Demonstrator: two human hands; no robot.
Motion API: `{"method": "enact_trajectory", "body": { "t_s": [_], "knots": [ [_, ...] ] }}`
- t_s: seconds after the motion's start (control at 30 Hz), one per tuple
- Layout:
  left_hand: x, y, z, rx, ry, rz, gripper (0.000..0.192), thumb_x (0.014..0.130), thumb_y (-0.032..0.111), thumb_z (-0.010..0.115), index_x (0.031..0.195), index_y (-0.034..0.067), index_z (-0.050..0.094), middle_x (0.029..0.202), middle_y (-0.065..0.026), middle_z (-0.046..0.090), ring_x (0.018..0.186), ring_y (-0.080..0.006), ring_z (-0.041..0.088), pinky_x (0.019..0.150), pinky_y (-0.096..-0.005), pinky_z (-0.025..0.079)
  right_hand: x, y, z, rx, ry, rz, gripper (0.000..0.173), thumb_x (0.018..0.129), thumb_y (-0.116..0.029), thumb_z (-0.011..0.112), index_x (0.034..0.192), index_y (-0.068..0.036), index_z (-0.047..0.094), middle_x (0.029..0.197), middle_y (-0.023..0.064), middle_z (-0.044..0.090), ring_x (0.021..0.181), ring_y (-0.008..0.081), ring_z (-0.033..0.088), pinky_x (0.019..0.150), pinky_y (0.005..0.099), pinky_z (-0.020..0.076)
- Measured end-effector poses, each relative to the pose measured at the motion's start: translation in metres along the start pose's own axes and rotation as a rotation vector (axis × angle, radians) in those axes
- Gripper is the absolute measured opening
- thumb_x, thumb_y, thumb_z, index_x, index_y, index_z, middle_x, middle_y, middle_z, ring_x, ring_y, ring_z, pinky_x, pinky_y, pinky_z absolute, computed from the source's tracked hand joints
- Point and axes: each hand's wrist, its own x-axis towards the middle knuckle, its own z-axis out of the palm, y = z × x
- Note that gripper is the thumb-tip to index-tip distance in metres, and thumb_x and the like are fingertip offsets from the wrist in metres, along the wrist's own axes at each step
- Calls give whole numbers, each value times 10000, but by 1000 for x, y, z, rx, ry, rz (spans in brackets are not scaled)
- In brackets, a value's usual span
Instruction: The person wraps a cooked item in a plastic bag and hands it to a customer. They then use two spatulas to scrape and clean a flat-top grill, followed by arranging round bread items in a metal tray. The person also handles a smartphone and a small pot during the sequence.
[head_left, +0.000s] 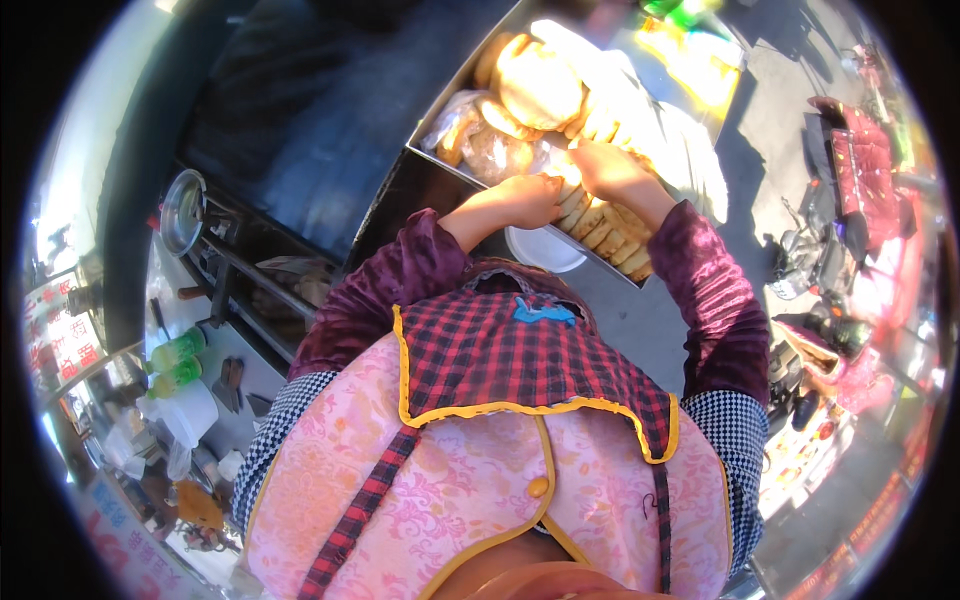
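Note:
Both my hands are at the near side of a metal-edged tray of flatbreads. My left hand is curled by the near rim, beside clear plastic film. Close to it, my right hand reaches over the bread with fingers bent down. What either hand grips is hidden by glare and the fingers. A row of small flatbreads stands packed at the near right corner. Larger round flatbreads are piled further back, next to bread in a clear plastic bag. A white cloth covers the right side.
Left of the tray lies a wide dark surface. A metal bowl, green-tinted bottles, a white container and dark-bladed tools are at far left. Below the tray's edge sits a white round dish. Motorbikes stand right.

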Motion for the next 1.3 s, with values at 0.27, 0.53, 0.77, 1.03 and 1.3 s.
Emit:
{"method": "enact_trajectory", "body": {
  "t_s": [0.27,0.53,0.77,1.03,1.3],
  "knots": [
    [-7,7,8,1,117,-71,281,861,104,469,1095,-22,559,967,-249,643,913,-405,629,789,-457,501,71,-1,-24,437,708,123,377,876,-292,569,1119,-5,594,1036,203,635,935,343,635,842,422,489],
    [-4,10,10,-76,265,-158,299,944,159,388,1140,28,571,990,-240,644,915,-400,631,779,-466,502,94,28,-4,757,570,-98,362,876,-186,588,1182,5,560,1041,168,655,880,241,646,749,351,521],
    [-8,8,-1,142,195,-208,233,901,134,457,1023,29,625,954,-215,651,890,-355,653,770,-444,517,14,-13,-24,645,617,30,431,855,-265,638,1213,-51,530,1073,184,621,891,314,641,772,399,513],
    [2,-54,-53,721,698,36,175,754,66,577,923,33,612,910,-142,612,904,-322,611,750,-388,511,20,-20,-14,531,430,231,459,885,-267,536,1273,-67,396,1122,251,568,997,410,601,812,472,487],
    [-14,-39,-77,-166,771,-205,405,821,338,647,1063,13,627,906,-177,676,842,-355,642,735,-403,506,19,2,5,633,478,84,621,811,-170,589,1356,-52,316,1048,251,596,949,380,615,806,440,486]
  ]
}}
